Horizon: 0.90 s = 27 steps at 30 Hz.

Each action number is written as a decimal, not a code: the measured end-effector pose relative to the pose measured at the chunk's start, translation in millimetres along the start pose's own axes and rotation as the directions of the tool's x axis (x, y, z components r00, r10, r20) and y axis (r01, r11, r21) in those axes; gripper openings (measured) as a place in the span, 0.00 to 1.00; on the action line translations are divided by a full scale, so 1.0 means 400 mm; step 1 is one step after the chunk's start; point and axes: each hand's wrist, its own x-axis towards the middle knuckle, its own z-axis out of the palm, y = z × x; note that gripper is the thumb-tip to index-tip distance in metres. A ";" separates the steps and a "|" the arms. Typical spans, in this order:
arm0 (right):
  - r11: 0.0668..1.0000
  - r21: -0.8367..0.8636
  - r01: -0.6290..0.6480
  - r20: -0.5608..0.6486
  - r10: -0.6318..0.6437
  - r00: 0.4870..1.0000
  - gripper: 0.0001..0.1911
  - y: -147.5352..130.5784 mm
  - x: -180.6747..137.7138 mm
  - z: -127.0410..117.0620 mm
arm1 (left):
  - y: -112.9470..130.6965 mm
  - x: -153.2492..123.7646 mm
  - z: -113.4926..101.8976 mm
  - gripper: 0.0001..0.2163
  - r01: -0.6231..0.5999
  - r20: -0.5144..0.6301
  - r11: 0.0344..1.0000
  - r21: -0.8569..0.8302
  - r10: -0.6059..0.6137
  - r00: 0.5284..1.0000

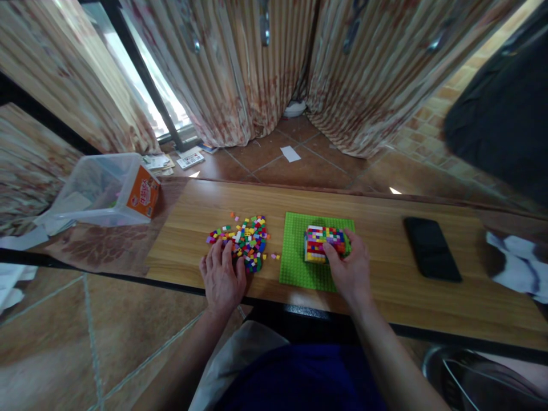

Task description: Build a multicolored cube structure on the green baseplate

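Note:
A block built of multicoloured toy bricks [319, 242] stands on a green studded baseplate [293, 268]. My right hand [351, 268] holds the block at its right end, thumb on the near side and fingers round the far side. Part of that end is hidden by the hand. To the left lies a loose pile of small toy bricks [252, 234] in many colours. My left hand [223, 277] rests on the near left edge of this pile, fingers apart and slightly bent. Whether a brick is under its fingertips is hidden.
A black phone [432, 248] lies right of the baseplate on the wooden table [385, 285], with crumpled white paper [518, 262] beyond it. At the far left stands a clear plastic box [107, 188] with an orange label. Curtains [240, 85] hang behind the table.

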 end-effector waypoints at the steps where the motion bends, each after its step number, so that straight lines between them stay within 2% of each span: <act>1: 1.000 0.023 -0.006 -0.003 0.006 1.000 0.32 0.004 0.000 0.003 | 0.000 0.000 0.000 0.22 0.000 -0.002 1.000 -0.001 0.000 1.000; 7: 0.983 0.161 -0.089 -0.014 0.092 0.996 0.31 0.011 0.002 0.019 | -0.001 -0.001 0.002 0.22 -0.009 -0.002 1.000 -0.003 0.009 1.000; 10: 0.975 0.205 -0.091 -0.021 0.097 0.995 0.30 0.003 0.003 0.024 | -0.001 -0.002 0.003 0.22 -0.002 -0.007 1.000 -0.003 0.002 1.000; 16: 0.972 0.212 -0.105 0.027 0.101 0.994 0.33 0.011 0.002 0.018 | -0.003 -0.003 0.003 0.22 -0.014 -0.004 1.000 0.014 0.014 1.000; 19: 0.978 0.190 -0.086 -0.027 0.093 0.995 0.32 0.009 -0.006 -0.005 | -0.001 -0.003 0.001 0.22 -0.007 -0.002 1.000 0.021 0.007 1.000; 21: 0.989 0.147 -0.024 -0.114 0.041 0.993 0.30 -0.012 -0.018 -0.024 | 0.001 -0.003 0.001 0.22 0.001 0.000 1.000 0.023 -0.001 1.000; 23: 0.989 0.106 0.102 -0.158 -0.084 0.984 0.23 -0.051 -0.036 -0.038 | 0.002 -0.004 0.001 0.22 0.006 0.000 1.000 0.022 -0.006 1.000; 25: 0.963 0.123 0.239 -0.080 -0.230 0.970 0.13 -0.100 -0.059 -0.037 | 0.001 -0.006 0.002 0.21 0.008 -0.001 1.000 0.023 -0.008 1.000; 27: 0.928 0.168 0.333 0.038 -0.344 0.938 0.10 -0.146 -0.082 -0.016 | 0.001 -0.008 0.003 0.21 0.010 -0.001 1.000 0.026 -0.010 1.000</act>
